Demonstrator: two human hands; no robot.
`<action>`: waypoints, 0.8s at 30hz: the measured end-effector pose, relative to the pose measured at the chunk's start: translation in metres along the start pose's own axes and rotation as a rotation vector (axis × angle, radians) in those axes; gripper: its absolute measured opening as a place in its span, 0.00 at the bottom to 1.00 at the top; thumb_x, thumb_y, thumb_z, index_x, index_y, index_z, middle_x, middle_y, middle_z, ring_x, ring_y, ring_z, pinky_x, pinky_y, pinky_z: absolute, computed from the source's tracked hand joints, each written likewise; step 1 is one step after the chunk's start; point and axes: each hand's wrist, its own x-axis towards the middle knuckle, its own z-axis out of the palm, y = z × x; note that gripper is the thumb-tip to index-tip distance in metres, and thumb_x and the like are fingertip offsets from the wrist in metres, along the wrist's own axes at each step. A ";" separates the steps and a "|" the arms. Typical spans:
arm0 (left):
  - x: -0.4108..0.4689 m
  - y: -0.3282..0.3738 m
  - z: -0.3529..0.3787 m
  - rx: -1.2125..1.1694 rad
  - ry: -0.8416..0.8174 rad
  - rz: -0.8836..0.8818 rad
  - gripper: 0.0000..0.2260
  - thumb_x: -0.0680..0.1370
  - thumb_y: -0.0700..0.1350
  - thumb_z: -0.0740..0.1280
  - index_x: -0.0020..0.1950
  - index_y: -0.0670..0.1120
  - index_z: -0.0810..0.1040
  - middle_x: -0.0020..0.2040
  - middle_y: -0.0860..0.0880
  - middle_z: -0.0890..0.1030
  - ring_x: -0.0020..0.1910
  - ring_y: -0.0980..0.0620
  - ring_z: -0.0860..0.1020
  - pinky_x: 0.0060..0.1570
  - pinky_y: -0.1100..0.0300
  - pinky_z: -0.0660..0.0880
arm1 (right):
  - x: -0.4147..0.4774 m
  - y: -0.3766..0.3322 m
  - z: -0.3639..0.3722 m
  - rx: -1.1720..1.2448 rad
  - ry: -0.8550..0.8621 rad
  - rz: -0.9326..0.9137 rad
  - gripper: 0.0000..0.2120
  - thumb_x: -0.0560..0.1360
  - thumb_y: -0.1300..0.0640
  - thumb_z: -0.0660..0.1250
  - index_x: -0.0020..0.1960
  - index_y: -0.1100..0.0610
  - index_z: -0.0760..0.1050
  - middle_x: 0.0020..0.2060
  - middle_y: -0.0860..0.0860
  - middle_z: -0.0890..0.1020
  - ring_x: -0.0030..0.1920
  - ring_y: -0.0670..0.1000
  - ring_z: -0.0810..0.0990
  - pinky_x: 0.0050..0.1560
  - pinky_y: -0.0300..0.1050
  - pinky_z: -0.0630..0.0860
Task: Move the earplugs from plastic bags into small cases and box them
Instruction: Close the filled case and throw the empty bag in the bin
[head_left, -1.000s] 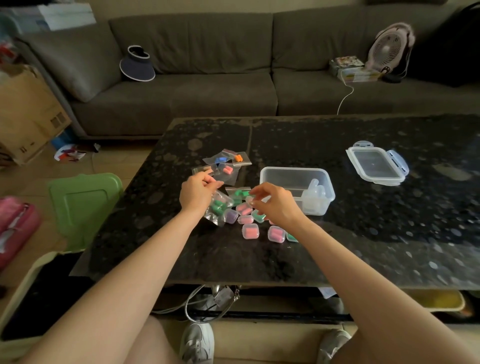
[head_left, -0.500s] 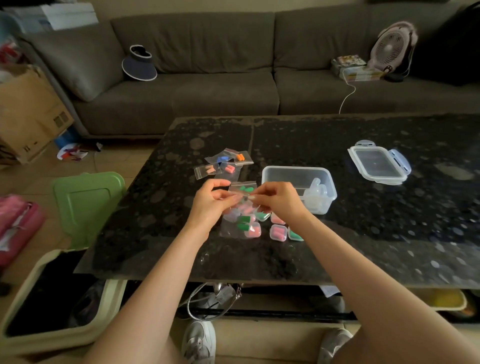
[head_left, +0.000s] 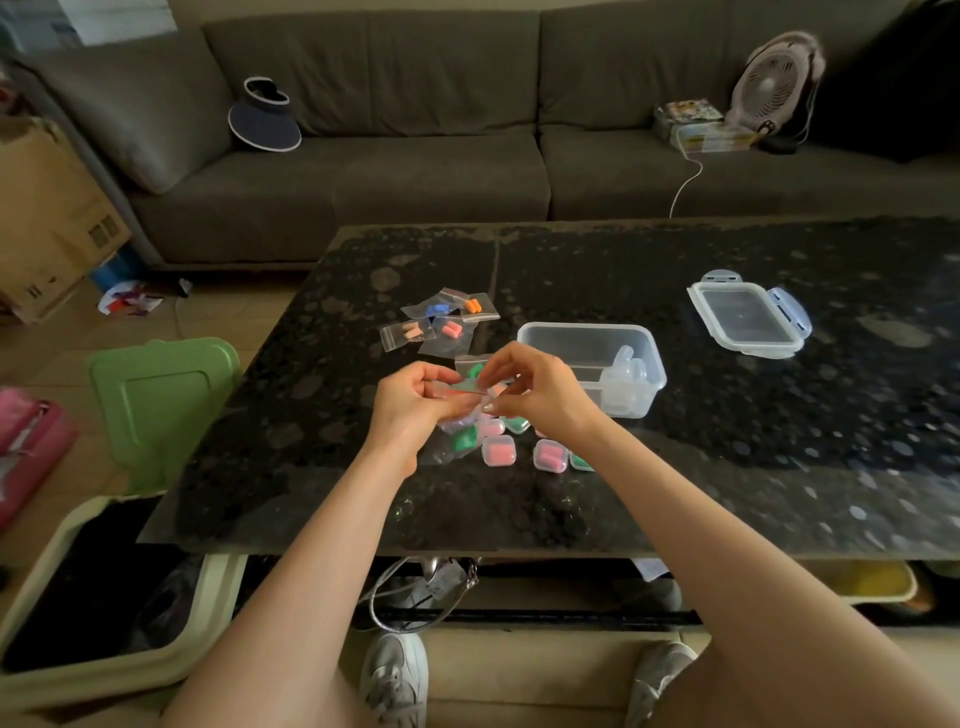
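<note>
Earplug bag (head_left: 451, 448) hangs over the table (head_left: 727, 467) toward its near edge, top strip running left-right. Your left hand (head_left: 410, 410) and right hand (head_left: 543, 397) both pinch that strip in their fingers (head_left: 496, 364); small cases (head_left: 498, 449) sit just beneath.

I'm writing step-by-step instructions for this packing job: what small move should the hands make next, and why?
The left hand and right hand both pinch the top of a plastic bag with green earplugs inside. So probably pull its top edges apart to open it; nothing can reach a case before that.
</note>
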 end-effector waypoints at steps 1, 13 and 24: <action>0.000 0.001 0.001 -0.007 -0.001 -0.015 0.14 0.68 0.41 0.77 0.51 0.47 0.78 0.45 0.49 0.82 0.46 0.52 0.81 0.42 0.62 0.78 | -0.001 0.000 -0.001 -0.009 0.005 -0.006 0.11 0.71 0.63 0.73 0.49 0.55 0.74 0.45 0.47 0.80 0.42 0.44 0.80 0.42 0.31 0.77; -0.002 0.002 0.003 -0.142 -0.123 -0.135 0.12 0.73 0.50 0.71 0.53 0.46 0.79 0.49 0.47 0.83 0.49 0.49 0.82 0.51 0.52 0.80 | -0.005 0.001 0.002 -0.217 0.000 -0.021 0.09 0.73 0.55 0.72 0.43 0.62 0.82 0.47 0.54 0.79 0.46 0.52 0.78 0.48 0.46 0.77; 0.002 -0.004 0.005 0.047 -0.096 0.044 0.08 0.80 0.48 0.63 0.47 0.46 0.79 0.44 0.50 0.80 0.45 0.54 0.77 0.43 0.63 0.73 | -0.005 -0.003 -0.007 0.079 0.062 0.105 0.10 0.78 0.58 0.65 0.43 0.62 0.82 0.42 0.50 0.81 0.42 0.47 0.79 0.40 0.33 0.75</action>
